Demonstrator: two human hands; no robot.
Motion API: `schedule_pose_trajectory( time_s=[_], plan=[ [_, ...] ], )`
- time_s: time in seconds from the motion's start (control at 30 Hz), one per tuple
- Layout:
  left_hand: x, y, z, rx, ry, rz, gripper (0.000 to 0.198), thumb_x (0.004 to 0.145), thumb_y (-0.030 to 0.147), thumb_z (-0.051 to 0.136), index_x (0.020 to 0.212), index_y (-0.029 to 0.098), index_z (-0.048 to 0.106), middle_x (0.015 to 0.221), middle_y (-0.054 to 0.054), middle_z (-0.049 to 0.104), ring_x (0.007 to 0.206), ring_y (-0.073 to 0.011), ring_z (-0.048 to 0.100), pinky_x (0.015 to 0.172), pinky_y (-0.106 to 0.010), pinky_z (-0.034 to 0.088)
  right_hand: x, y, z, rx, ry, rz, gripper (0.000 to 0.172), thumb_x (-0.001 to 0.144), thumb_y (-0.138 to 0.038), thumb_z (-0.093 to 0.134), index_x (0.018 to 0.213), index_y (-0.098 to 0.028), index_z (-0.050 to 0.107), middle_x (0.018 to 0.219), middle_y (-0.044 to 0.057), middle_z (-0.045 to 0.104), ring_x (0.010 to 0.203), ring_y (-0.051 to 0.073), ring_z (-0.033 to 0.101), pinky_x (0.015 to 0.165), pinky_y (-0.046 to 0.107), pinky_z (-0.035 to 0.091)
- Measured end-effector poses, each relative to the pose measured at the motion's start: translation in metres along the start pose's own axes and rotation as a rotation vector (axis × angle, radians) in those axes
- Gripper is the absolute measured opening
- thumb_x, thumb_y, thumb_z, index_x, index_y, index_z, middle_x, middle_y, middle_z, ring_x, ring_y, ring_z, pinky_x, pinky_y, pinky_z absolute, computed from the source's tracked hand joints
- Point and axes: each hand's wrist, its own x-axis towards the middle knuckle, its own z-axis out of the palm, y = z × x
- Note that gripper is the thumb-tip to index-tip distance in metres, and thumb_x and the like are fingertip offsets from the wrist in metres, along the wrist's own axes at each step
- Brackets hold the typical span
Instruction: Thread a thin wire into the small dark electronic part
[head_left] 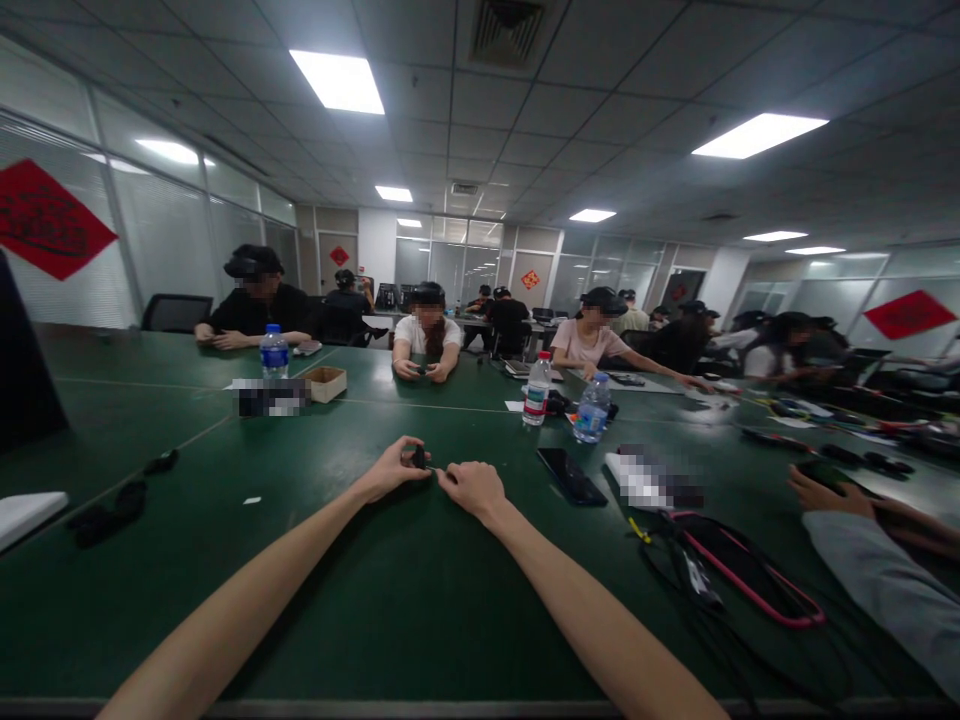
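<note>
Over the middle of the green table (360,590), my left hand (394,472) is closed around a small black object (418,457), gripped between thumb and fingers. Its exact kind is too small to make out. Just to the right, my right hand (472,487) is curled with thumb and forefinger pinched together. From that pinch a thin, pale, rod-like piece (433,469) points toward the black object; whether the two touch I cannot tell. Both hands are low over the tabletop, their fingertips a short gap apart.
A phone (571,476), a red-capped bottle (537,390) and a blue-capped bottle (592,410) stand or lie right of my hands. A pink-edged case (750,570) with cables is nearer. An open box (326,384) sits far left. A co-worker's grey sleeve (877,580) is at right.
</note>
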Motion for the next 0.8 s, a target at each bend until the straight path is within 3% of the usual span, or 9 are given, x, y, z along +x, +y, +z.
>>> schedule_pose_trajectory(
  time_s=[0.5,0.8],
  plan=[
    [0.0002,-0.0001,0.0016,0.015,-0.038,0.004,0.068,0.056,0.025,0.083,0.111,0.017,0.045,0.108,-0.014,0.062,0.089,-0.02,0.064,0.09,-0.044,0.047,0.0009,0.0007,-0.0026,-0.016,-0.01,-0.053,0.062,0.093,-0.057,0.017,0.093,-0.021,0.068,0.09,0.008,0.069,0.077,0.017,0.064,0.07,0.027,0.046],
    [0.0022,-0.0031,0.0025,0.015,-0.005,-0.017,0.066,0.056,0.025,0.082,0.108,0.017,0.044,0.104,-0.013,0.064,0.09,-0.0202,0.064,0.088,-0.041,0.048,0.001,-0.0003,0.004,-0.014,0.02,-0.011,0.062,0.094,-0.055,0.014,0.097,-0.021,0.065,0.092,0.01,0.068,0.079,0.018,0.065,0.07,0.029,0.046]
  ],
)
